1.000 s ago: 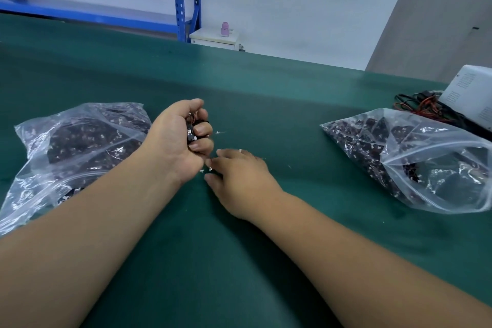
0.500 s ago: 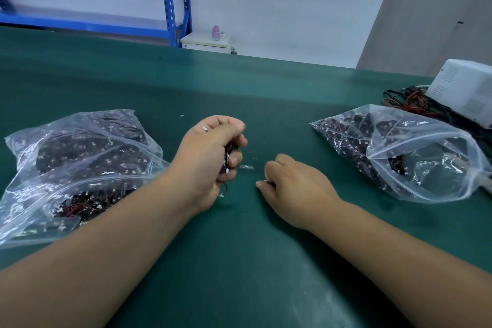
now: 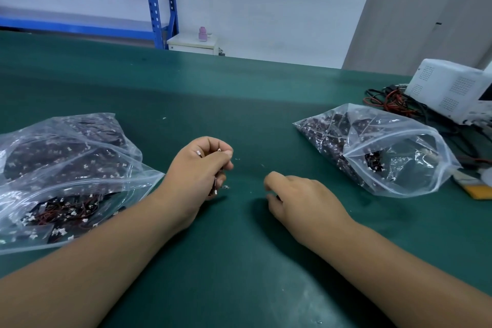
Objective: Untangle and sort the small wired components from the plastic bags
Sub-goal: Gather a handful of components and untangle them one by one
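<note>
Head view: a person's bare forearms reach across a green worktop (image 3: 239,104), where small wired components (image 3: 216,187) are being sorted out of two clear zip bags. The left hand (image 3: 198,168) is curled in a fist around a small bunch of them, with white connector ends showing between the knuckles and dark wires hanging below the fingers, just above the mat. The right hand (image 3: 300,200) rests knuckles-up near it but apart, its fingers bent under the palm; whether they pinch anything cannot be told. The left bag (image 3: 66,168), just beside the left forearm, lies flat with its mouth toward the person, packed with dark wires and white plugs. The right bag (image 3: 378,152) lies well apart on the far right, its contents heaped in the end farthest from its mouth. A few white specks (image 3: 237,159) dot the mat between the hands. At the right edge stand a white vented box (image 3: 452,88) and a tangle of red and black cables (image 3: 388,98); a blue rack (image 3: 159,0) rises behind the worktop.
</note>
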The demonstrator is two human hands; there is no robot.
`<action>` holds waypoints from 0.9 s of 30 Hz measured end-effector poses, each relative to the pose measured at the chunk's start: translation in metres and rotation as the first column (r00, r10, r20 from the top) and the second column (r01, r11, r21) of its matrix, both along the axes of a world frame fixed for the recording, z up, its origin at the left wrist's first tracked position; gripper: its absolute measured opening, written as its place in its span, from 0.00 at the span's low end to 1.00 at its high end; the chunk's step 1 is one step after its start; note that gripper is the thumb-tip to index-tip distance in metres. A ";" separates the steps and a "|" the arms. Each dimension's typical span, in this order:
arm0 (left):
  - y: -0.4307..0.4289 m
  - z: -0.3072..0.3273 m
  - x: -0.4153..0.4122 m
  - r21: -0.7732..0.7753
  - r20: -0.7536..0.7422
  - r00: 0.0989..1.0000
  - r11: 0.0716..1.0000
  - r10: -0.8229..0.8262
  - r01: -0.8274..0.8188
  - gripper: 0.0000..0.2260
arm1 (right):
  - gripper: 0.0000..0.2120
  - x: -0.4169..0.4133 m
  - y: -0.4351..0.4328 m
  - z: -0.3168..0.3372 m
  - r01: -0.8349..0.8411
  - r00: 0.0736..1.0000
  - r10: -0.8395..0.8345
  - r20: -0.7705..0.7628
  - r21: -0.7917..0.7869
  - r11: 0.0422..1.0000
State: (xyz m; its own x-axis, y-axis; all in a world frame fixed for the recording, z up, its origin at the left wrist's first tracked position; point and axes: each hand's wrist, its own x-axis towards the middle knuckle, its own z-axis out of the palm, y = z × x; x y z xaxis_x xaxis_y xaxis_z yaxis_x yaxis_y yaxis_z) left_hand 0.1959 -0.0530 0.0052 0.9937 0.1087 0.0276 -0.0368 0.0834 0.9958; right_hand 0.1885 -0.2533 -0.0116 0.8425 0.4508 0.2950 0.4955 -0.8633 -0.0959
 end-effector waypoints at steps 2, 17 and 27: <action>0.001 -0.003 0.000 0.025 0.006 1.000 1.000 0.001 -0.002 0.04 | 0.04 -0.004 -0.007 0.003 -0.025 1.000 0.025 0.002 0.132 0.991; 0.000 -0.007 0.000 0.112 0.009 1.000 0.994 -0.020 0.019 0.08 | 0.09 -0.005 -0.113 0.070 0.480 0.863 -0.501 -0.054 0.391 0.785; 0.003 -0.011 0.006 0.001 -0.036 0.997 0.998 -0.063 0.063 0.11 | 0.21 0.074 -0.090 0.098 0.592 0.768 -0.637 -0.056 -0.316 0.741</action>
